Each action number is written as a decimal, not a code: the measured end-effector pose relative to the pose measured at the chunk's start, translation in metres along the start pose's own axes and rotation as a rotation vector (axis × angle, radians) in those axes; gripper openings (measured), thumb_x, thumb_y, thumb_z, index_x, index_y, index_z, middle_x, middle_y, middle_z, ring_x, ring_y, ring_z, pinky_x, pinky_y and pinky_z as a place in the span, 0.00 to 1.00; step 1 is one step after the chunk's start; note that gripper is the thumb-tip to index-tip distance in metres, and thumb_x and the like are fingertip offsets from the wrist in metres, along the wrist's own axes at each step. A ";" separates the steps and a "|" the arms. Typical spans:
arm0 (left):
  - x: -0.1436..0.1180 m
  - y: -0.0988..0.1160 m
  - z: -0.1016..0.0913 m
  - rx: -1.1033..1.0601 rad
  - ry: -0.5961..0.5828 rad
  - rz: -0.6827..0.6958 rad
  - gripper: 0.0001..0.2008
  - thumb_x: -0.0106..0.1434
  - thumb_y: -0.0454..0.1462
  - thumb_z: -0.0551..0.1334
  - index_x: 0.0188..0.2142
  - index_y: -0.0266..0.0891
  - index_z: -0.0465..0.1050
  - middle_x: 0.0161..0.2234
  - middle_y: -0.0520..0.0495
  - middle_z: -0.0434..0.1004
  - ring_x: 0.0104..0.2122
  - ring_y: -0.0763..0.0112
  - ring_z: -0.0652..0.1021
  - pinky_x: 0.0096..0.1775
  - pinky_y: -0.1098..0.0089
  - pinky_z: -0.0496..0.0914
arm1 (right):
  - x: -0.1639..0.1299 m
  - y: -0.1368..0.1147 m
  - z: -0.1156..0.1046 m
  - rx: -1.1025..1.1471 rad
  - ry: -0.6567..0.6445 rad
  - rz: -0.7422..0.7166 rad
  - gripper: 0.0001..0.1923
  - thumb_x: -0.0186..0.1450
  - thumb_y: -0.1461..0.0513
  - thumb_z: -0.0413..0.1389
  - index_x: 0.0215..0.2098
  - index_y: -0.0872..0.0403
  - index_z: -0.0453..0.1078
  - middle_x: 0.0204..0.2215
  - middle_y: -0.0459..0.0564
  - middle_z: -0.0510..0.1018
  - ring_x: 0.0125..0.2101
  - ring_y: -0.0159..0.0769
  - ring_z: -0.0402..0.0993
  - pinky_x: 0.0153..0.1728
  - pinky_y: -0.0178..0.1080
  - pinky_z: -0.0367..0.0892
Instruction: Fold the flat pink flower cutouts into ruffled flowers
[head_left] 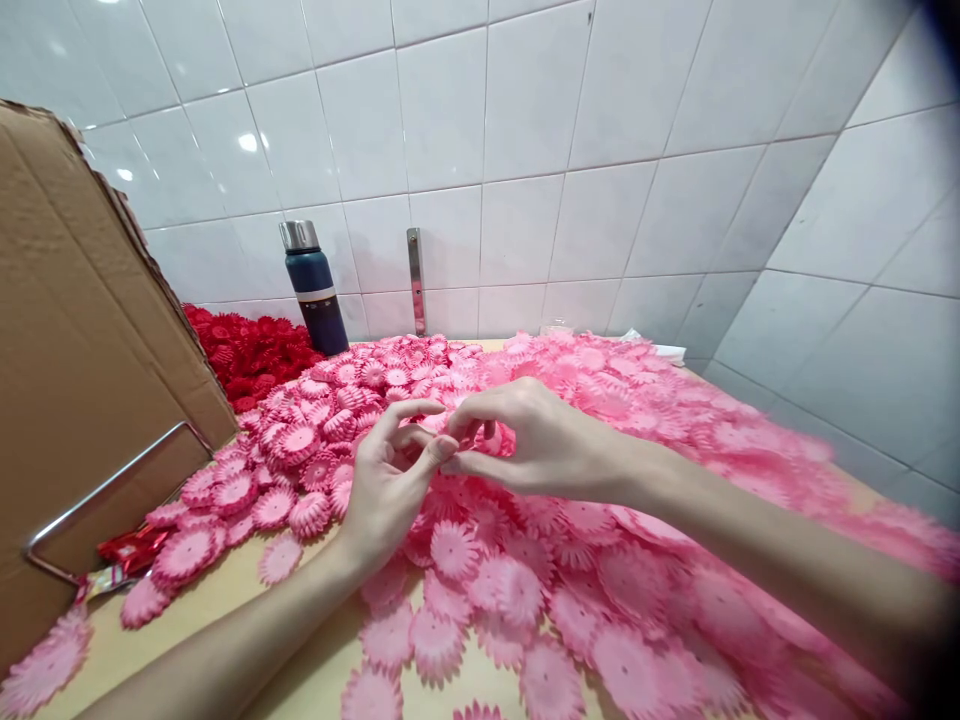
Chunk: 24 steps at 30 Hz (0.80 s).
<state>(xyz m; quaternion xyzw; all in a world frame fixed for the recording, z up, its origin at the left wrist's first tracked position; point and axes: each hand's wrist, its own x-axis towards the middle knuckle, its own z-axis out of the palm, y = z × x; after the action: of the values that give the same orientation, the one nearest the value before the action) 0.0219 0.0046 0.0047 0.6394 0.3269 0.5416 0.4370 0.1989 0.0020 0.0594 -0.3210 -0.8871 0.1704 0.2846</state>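
My left hand (390,480) and my right hand (536,440) meet above a heap of pink flower-shaped pieces. Thumb and fingers are curled into a pinch on each, the tips touching or nearly so. Whatever sits between the fingertips is too small or too hidden to make out. Below and to the right lie flat pink flower pieces (455,550) with notched edges and a small mark at the centre. To the left are pink flowers with curled-up petals (296,440), piled together. Part of the heap is covered by my hands and forearms.
A cardboard sheet (90,310) stands at left, beside a bent metal rod (112,487) and a red wrapper (133,548). Red flowers (255,350) and a dark blue bottle (319,300) are behind. A metal strip (415,280) is against the tiled wall (525,120).
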 end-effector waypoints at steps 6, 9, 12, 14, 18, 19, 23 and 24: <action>-0.003 -0.002 0.001 0.045 -0.033 -0.019 0.13 0.61 0.40 0.65 0.45 0.41 0.70 0.25 0.54 0.75 0.26 0.76 0.75 0.30 0.77 0.68 | 0.000 0.000 -0.003 -0.031 0.018 0.012 0.09 0.62 0.72 0.53 0.33 0.57 0.75 0.27 0.48 0.80 0.26 0.30 0.74 0.30 0.34 0.69; 0.000 0.001 0.002 0.050 0.009 -0.021 0.14 0.58 0.38 0.67 0.44 0.42 0.71 0.25 0.54 0.75 0.26 0.76 0.75 0.31 0.77 0.68 | 0.001 0.000 -0.005 -0.018 0.122 0.040 0.07 0.63 0.70 0.53 0.32 0.58 0.73 0.27 0.49 0.79 0.27 0.32 0.74 0.28 0.36 0.69; 0.004 0.007 0.004 0.014 0.087 -0.019 0.15 0.57 0.38 0.68 0.43 0.42 0.69 0.23 0.55 0.75 0.27 0.75 0.76 0.34 0.75 0.70 | 0.004 0.000 -0.002 -0.031 0.325 0.103 0.07 0.65 0.66 0.53 0.30 0.57 0.71 0.26 0.50 0.78 0.27 0.34 0.74 0.29 0.38 0.70; 0.005 0.008 0.003 -0.012 0.123 -0.028 0.16 0.57 0.39 0.68 0.43 0.42 0.68 0.21 0.56 0.74 0.26 0.75 0.76 0.36 0.74 0.70 | 0.005 0.000 0.002 -0.031 0.432 0.124 0.07 0.65 0.65 0.53 0.29 0.57 0.69 0.26 0.49 0.77 0.27 0.34 0.74 0.29 0.39 0.71; 0.005 0.003 0.000 0.006 0.128 -0.059 0.16 0.59 0.41 0.66 0.46 0.40 0.70 0.20 0.58 0.70 0.24 0.79 0.72 0.32 0.77 0.68 | 0.004 0.005 -0.008 0.046 0.587 0.209 0.05 0.66 0.63 0.53 0.33 0.56 0.70 0.30 0.54 0.79 0.31 0.38 0.77 0.31 0.42 0.75; 0.005 0.001 -0.001 0.018 0.123 -0.072 0.16 0.59 0.41 0.66 0.46 0.40 0.71 0.19 0.58 0.69 0.22 0.80 0.71 0.30 0.78 0.66 | 0.003 0.008 -0.015 0.077 0.653 0.247 0.05 0.66 0.61 0.54 0.36 0.56 0.70 0.32 0.55 0.80 0.32 0.39 0.78 0.31 0.43 0.75; 0.008 -0.007 -0.003 0.025 0.109 -0.098 0.14 0.57 0.39 0.68 0.42 0.38 0.76 0.26 0.53 0.75 0.28 0.76 0.74 0.34 0.76 0.68 | -0.001 0.018 -0.042 0.037 0.822 0.379 0.11 0.59 0.55 0.62 0.33 0.53 0.72 0.36 0.57 0.80 0.35 0.44 0.79 0.34 0.47 0.75; 0.008 -0.008 -0.003 0.005 0.104 -0.090 0.12 0.56 0.39 0.68 0.39 0.37 0.77 0.30 0.50 0.78 0.31 0.74 0.76 0.37 0.74 0.70 | -0.001 0.020 -0.046 0.013 0.801 0.403 0.12 0.57 0.54 0.63 0.34 0.53 0.73 0.37 0.57 0.81 0.35 0.46 0.78 0.34 0.48 0.75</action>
<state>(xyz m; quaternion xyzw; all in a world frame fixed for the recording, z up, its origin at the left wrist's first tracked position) 0.0212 0.0156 0.0010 0.5962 0.3790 0.5528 0.4419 0.2376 0.0216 0.0848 -0.5262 -0.6258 0.0901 0.5687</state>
